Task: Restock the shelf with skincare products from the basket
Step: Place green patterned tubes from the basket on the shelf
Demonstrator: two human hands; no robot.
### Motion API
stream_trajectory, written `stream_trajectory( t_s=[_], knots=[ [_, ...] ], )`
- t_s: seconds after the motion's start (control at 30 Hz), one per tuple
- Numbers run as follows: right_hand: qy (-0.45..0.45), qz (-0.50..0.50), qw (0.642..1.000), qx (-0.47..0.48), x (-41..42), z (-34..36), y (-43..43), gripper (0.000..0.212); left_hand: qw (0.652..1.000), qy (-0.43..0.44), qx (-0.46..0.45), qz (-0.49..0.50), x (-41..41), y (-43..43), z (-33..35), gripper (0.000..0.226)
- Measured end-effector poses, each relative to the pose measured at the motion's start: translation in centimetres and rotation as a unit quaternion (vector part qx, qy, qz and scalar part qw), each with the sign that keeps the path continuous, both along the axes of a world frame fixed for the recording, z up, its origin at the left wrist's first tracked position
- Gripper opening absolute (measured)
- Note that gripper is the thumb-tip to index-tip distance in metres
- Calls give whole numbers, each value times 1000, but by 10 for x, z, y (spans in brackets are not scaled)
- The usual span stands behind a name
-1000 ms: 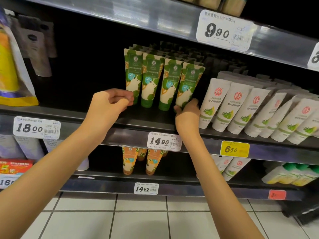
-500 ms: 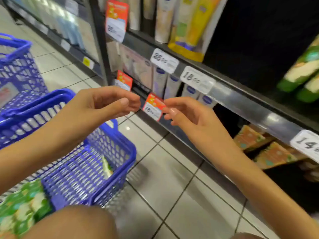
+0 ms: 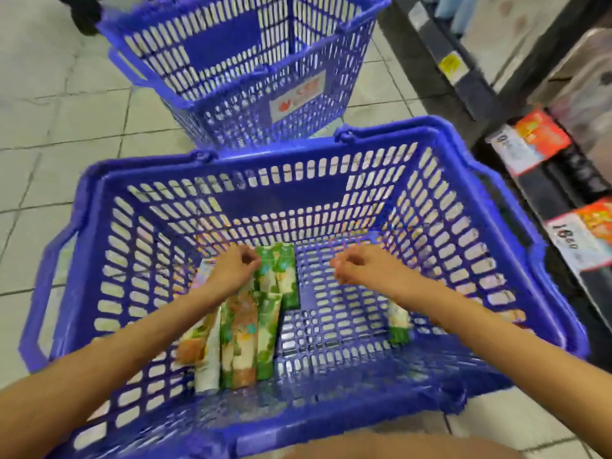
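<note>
A blue plastic basket sits right below me. On its floor lie several green, white and orange skincare tubes, bunched left of centre. One more tube lies alone on the right, partly under my right forearm. My left hand hovers low over the far end of the bunch with its fingers loosely curled. The fingertips are beside a green tube, and I cannot tell whether they touch it. My right hand hangs over the bare basket floor, loosely curled and holding nothing.
A second blue basket stands just behind the first on the tiled floor. The lower shelves run along the right edge, with price tags and orange promo labels sticking out. Tiled floor lies to the left.
My view swung from the shelf down and left to the basket. Both hands left the shelf front and dropped into the basket, still holding nothing.
</note>
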State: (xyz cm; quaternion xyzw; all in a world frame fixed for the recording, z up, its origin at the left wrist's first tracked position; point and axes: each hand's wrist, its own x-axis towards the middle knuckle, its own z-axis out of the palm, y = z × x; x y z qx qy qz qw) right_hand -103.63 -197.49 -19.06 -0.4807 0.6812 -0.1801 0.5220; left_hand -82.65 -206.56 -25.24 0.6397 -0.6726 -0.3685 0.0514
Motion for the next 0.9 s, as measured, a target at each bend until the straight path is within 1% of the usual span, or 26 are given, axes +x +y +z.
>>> stream_trajectory(
  t_s=[0.07,0.13,0.17,0.23,0.27,0.33,0.37,0.43,0.5,0.53,0.57,0.63,0.67,0.7,0.73,0.8,0.83,0.9],
  knots=[
    [22,0,998,54,0,-20,-2,33,999,-29,-3,31,-4,-4,-22,24],
    [53,20,993,99,1,-31,-8,27,997,-67,-13,31,-5,-4,-33,25],
    [69,48,989,122,2,-34,-14,24,996,-81,-36,20,-5,-3,-35,23],
    [102,98,976,163,9,-37,-32,21,992,-76,-95,-19,-4,3,-34,18],
    [109,101,973,174,13,-40,-42,20,991,-76,-103,-45,-4,5,-34,21],
    [116,92,973,175,24,-49,-60,22,994,-57,-74,-56,-5,6,-34,38],
    [117,83,973,182,31,-55,-68,28,997,-53,-45,-45,-7,3,-36,42],
    [128,74,970,196,44,-71,-75,39,998,-54,22,-17,-13,-4,-41,39],
    [111,33,974,197,55,-86,-73,34,996,-32,81,21,-25,-6,-45,43],
    [99,1,975,197,60,-94,-72,27,995,-31,96,25,-31,-4,-47,48],
    [100,-20,975,197,63,-101,-71,23,994,-47,99,8,-34,-2,-51,49],
    [84,-54,975,199,65,-111,-68,32,992,-85,91,-27,-39,3,-55,31],
    [60,-69,975,204,64,-112,-67,33,991,-89,92,-26,-39,4,-55,24],
    [33,-89,973,210,64,-111,-68,30,993,-73,92,-14,-39,5,-55,23],
    [3,-109,970,217,61,-108,-69,25,996,-39,83,-2,-39,5,-55,27],
    [-63,-162,961,216,55,-96,-70,17,996,64,62,3,-41,3,-48,43],
    [-91,-191,955,207,49,-89,-69,21,989,131,67,0,-43,1,-43,44],
    [-117,-225,946,199,30,-70,-66,40,956,267,122,-3,-49,4,-31,39]
  ],
)
